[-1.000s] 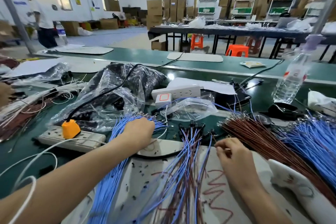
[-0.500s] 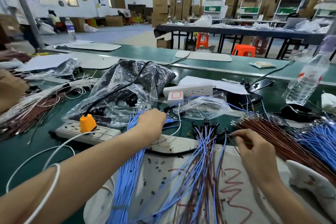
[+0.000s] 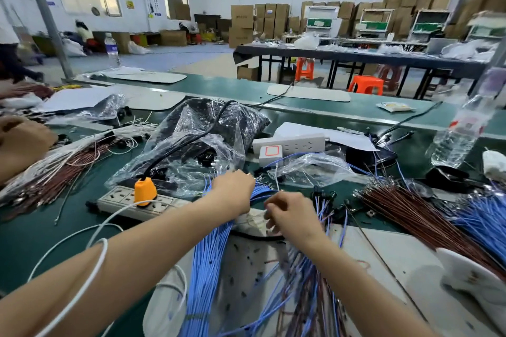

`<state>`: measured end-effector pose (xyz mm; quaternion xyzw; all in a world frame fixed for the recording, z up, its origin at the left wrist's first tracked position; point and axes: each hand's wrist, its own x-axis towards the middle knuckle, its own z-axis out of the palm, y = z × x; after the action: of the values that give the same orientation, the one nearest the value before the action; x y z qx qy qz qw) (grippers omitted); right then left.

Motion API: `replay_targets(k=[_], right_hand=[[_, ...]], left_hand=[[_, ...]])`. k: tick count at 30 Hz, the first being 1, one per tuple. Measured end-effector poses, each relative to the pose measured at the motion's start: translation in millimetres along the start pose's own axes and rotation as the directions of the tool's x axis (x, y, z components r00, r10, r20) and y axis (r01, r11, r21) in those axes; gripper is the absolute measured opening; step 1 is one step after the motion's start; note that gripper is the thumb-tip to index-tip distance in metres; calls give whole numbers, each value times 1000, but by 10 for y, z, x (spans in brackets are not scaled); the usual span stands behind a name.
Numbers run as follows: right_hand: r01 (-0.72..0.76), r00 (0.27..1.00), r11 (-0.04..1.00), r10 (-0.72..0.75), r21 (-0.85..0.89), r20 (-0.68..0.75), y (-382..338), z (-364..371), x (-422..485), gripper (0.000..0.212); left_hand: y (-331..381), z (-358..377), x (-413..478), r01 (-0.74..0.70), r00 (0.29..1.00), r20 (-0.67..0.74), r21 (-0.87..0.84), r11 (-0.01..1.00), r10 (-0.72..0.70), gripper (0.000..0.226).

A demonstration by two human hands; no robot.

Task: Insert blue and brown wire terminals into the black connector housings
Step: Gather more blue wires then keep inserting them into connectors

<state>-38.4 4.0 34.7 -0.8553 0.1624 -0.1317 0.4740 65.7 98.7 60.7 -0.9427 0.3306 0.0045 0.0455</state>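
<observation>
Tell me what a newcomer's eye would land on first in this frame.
The blue wires fan up the middle from the near edge, with the left hand over their tips and the right hand curled close beside it. To the right lies a sheaf of brown wires. To the left, an orange plug stands in a power strip, before a crumpled plastic bag.

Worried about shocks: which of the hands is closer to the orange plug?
Left. The left hand is over the blue wires, just right of the orange plug; the right hand is farther right.
</observation>
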Motion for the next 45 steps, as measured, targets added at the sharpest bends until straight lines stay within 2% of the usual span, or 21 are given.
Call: replay_targets(k=[2, 5, 9, 11, 14, 16, 18, 21, 25, 28, 31, 33, 36, 38, 41, 44, 45], right_hand=[[-107, 994, 985, 103, 133, 33, 0, 132, 37, 21], [-274, 962, 894, 258, 355, 94, -6, 230, 99, 27], [-377, 922, 811, 373, 448, 100, -55, 313, 181, 39], [-421, 900, 782, 421, 460, 108, -60, 342, 239, 40], [-473, 876, 781, 465, 408, 125, -135, 335, 256, 22], [-496, 863, 755, 483, 430, 148, -182, 325, 272, 16], [-522, 848, 723, 496, 453, 185, -199, 322, 288, 21], [-574, 814, 635, 511, 516, 276, -216, 303, 292, 26], [-580, 813, 691, 456, 432, 363, -212, 213, 254, 33], [-548, 835, 711, 433, 440, 340, -216, 205, 219, 30], [-430, 902, 751, 385, 501, 197, -208, 245, 192, 24], [-349, 929, 769, 357, 536, 94, -197, 222, 200, 27], [-278, 939, 729, 344, 625, 16, -183, 149, 251, 33], [-249, 935, 694, 354, 676, -18, -164, 110, 287, 33], [-197, 906, 630, 409, 751, -106, -99, 20, 360, 31], [-32, 819, 459, 521, 888, -240, -74, -325, 448, 25], [21, 795, 435, 539, 900, -279, -81, -480, 467, 25]], left_hand=[[-25, -27, -13, -10, 1000, 16, -48, 999, 11, 28], [-137, -98, -45, -6, 995, 92, -236, 972, 29, 35], [-224, -73, -108, 16, 992, 126, -307, 952, 24, 28], [-198, -13, -144, -6, 992, 117, -254, 967, 37, 20], [-135, 27, -181, 4, 996, 88, -201, 980, 14, 8], [-126, 30, -194, 15, 997, 74, -210, 978, 0, 26], [-148, 24, -203, 26, 997, 71, -238, 971, -9, 35], [-217, 39, -221, 31, 998, 64, -384, 923, -7, 39], [-265, 77, -283, -4, 998, -48, -562, 827, -28, 17], [-239, 97, -316, -51, 993, -115, -621, 783, -27, 11], [-245, 90, -360, -71, 992, -128, -647, 759, -16, 15], [-254, 89, -398, -95, 995, -91, -597, 797, 50, 18], [-262, 131, -502, -183, 979, 3, -431, 884, 204, 13], [-262, 168, -559, -237, 963, 37, -349, 906, 266, 14], [-283, 227, -634, -288, 944, 54, -349, 892, 325, 19], [-311, 223, -710, -325, 924, 67, -376, 867, 376, 26], [-322, 196, -722, -322, 922, 54, -436, 840, 382, 28]])
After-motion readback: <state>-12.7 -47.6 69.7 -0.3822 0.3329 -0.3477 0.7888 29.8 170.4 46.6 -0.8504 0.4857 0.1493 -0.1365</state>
